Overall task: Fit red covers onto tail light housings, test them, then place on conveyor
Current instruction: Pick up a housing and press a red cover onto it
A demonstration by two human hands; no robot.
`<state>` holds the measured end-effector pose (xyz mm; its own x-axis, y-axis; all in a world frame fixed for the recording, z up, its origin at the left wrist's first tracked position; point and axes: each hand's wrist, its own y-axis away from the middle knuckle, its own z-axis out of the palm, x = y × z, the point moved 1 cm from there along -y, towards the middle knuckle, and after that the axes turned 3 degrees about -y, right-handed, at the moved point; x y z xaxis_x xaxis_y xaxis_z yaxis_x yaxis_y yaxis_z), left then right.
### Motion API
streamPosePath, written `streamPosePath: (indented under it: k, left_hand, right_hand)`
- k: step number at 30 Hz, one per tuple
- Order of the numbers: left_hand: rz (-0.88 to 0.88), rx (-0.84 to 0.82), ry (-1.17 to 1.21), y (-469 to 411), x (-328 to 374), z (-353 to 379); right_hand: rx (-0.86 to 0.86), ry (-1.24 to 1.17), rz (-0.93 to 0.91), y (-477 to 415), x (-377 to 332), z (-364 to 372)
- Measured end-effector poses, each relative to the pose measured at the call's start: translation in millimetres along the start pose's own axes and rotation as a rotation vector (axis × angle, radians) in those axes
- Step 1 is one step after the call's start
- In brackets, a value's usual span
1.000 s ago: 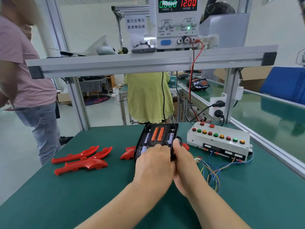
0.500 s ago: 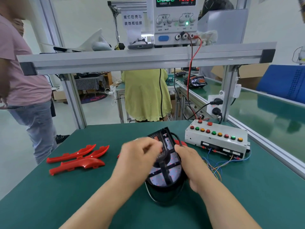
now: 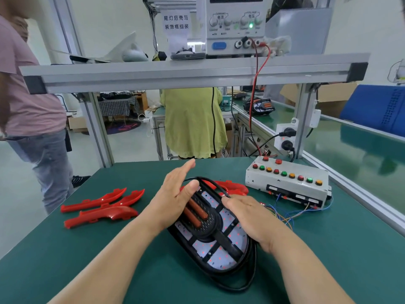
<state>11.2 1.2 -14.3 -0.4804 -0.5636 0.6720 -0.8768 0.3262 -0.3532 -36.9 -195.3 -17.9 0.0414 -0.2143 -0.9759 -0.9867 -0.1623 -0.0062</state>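
Observation:
A black oval tail light housing (image 3: 215,235) lies face up on the green table, showing white panels dotted with red lights and two orange bars. My left hand (image 3: 173,198) stands on edge against its left side, fingers straight, thumb over the far rim. My right hand (image 3: 247,218) rests flat on its right side, fingers relaxed. A black cable (image 3: 243,284) loops round the housing's near end. Three red covers (image 3: 103,207) lie at the left; more red covers (image 3: 232,187) lie just beyond the housing.
A white test box (image 3: 287,183) with coloured buttons and loose wires sits at the right. An aluminium shelf rail (image 3: 192,72) crosses overhead, carrying a power supply (image 3: 234,25). The green conveyor (image 3: 355,145) runs along the right. Two people stand beyond the table.
The housing came down from tilted upright to lying flat, face up, nearer to me. Both hands let go of their grip and now lie flat against its sides.

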Motion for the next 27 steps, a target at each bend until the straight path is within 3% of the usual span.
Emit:
streamPosePath:
  k: [6,12,20,27]
  left_hand:
    - [-0.104,-0.087,0.098,-6,-16,-7]
    - [0.059,0.085,-0.011,-5,-7,-11]
    - [0.072,0.17,-0.002,-2,-3,-20]
    - [-0.095,0.011,0.171,8,-3,-22]
  right_hand:
    - [-0.076,-0.003,-0.026,0,2,-1]
    - [-0.043,0.017,-0.102,1,1,-3]
    - [-0.033,-0.184,-0.069,0,5,-5]
    - [-0.08,-0.307,0.012,0,9,-5]
